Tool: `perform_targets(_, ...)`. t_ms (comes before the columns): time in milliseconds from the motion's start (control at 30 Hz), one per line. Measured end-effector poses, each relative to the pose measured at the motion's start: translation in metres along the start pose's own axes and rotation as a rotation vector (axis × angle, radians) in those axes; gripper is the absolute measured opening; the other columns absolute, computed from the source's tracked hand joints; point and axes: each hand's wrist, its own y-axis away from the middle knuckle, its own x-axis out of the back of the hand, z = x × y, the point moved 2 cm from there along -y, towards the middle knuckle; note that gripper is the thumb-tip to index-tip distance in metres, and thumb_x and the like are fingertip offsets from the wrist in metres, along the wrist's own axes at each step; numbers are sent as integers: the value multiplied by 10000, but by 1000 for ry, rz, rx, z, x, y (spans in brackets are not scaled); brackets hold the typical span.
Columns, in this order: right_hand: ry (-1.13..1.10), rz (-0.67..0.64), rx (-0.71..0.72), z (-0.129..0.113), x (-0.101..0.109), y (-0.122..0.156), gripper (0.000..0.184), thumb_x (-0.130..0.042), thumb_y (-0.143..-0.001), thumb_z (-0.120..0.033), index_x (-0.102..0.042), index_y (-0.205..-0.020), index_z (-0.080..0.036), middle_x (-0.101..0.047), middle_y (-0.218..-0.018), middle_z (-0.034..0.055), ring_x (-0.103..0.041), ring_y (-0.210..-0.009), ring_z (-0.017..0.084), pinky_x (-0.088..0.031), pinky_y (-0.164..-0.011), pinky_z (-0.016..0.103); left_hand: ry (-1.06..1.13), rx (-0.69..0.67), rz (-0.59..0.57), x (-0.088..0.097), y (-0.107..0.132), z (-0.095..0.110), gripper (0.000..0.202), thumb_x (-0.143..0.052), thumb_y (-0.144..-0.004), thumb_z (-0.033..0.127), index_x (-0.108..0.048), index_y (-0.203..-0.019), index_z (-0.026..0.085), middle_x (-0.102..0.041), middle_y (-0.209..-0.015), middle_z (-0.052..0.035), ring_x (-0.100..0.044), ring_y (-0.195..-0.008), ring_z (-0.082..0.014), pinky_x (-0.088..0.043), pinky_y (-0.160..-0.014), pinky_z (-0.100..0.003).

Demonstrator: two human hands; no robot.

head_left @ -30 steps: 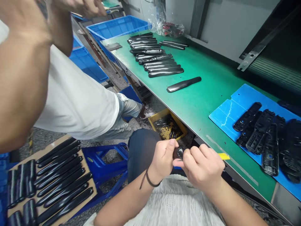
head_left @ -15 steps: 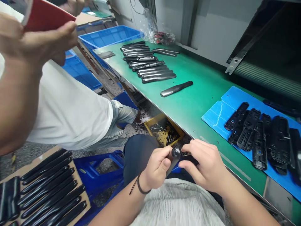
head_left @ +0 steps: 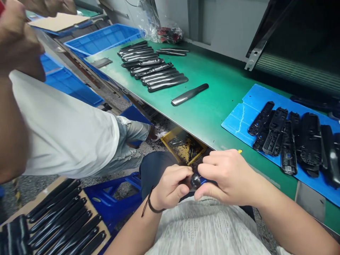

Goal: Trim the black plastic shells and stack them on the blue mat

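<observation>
My left hand (head_left: 172,186) is closed around a glossy black plastic handle-shaped piece (head_left: 195,181), held above my lap with its rounded end toward me. My right hand (head_left: 225,175) is curled close against that end, thumb and forefinger near it. A small yellow tip (head_left: 239,151) shows just past the right knuckles; whether it belongs to something in that hand is hidden. On the green table (head_left: 212,117) ahead, one similar long black piece (head_left: 190,95) lies alone, with a row of black pieces (head_left: 154,67) behind it.
Black molded parts (head_left: 288,138) lie on a blue sheet (head_left: 233,122) at right. A yellow bin (head_left: 172,132) stands below the table edge. More black pieces (head_left: 63,216) lie on cardboard at lower left. A co-worker in a white shirt (head_left: 66,131) stands close at left, near blue crates (head_left: 103,39).
My right hand has closed in on the black piece's end, and its fingers are more curled. The yellow tip now shows. The co-worker's hand with the red object has moved left, mostly out of view.
</observation>
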Motion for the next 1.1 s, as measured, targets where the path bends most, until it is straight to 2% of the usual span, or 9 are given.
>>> perform_targets(167, 226, 252, 108, 0, -10, 4, 537, -477, -1077, -492, -515, -627, -201, -437, -592, -15, -296, -595, 141, -158, -574, 333, 22, 110, 131, -8, 4, -5, 572, -401, -1024, 687, -490, -752, 192, -429, -632, 9, -385, -555, -126, -290, -548, -295)
perform_targets(267, 181, 342, 99, -1, -16, 7, 495, -479, -1081, -387, -532, -627, -197, -412, -596, -15, -280, -604, 143, -190, -577, 327, 70, 168, 172, -14, 2, -5, 548, -373, -1051, 627, -483, -741, 188, -411, -637, 8, -378, -565, -130, -284, -564, -307)
perform_targets(367, 101, 330, 41, 0, -19, 9, 444, -478, -1076, -434, -608, -728, -190, -456, -645, -7, -319, -623, 144, -233, -588, 318, 132, 248, 227, -17, 1, -2, 510, -359, -1073, 534, -479, -719, 187, -420, -629, 2, -373, -566, -136, -284, -573, -320)
perform_targets(467, 116, 312, -29, 1, -19, 9, 519, -447, -1064, -579, -620, -771, -187, -491, -668, 3, -355, -633, 149, -253, -594, 321, 155, 304, 254, -19, 0, 2, 521, -361, -1070, 546, -499, -720, 185, -446, -635, -7, -379, -576, -145, -290, -576, -324)
perform_targets(533, 137, 308, -64, 1, -19, 7, 560, -410, -1063, -622, -610, -768, -190, -504, -670, 7, -370, -636, 151, -250, -594, 325, 155, 317, 255, -20, -1, 3, 522, -367, -1071, 541, -514, -722, 181, -461, -644, -13, -387, -583, -148, -294, -581, -323)
perform_targets(800, 213, 243, -53, 1, -16, -1, 532, -422, -1073, -574, -522, -706, -202, -485, -684, 0, -336, -650, 149, -204, -594, 328, 152, 291, 262, -24, 2, 3, 507, -377, -1080, 508, -531, -730, 177, -482, -662, -22, -424, -604, -152, -330, -590, -316)
perform_targets(933, 309, 289, -48, 1, -19, 2, 525, -431, -1070, -569, -524, -702, -208, -465, -675, 10, -309, -667, 169, -187, -598, 341, 131, 298, 296, -26, 2, 3, 491, -379, -1086, 480, -534, -737, 171, -510, -684, -28, -437, -619, -148, -328, -591, -310)
perform_targets(1100, 441, 358, -71, 0, -30, 6, 535, -412, -1077, -563, -528, -691, -212, -444, -655, 23, -297, -680, 189, -170, -610, 362, 176, 375, 358, -29, -3, 4, 493, -398, -1081, 507, -518, -737, 174, -523, -693, -28, -458, -649, -156, -361, -612, -307)
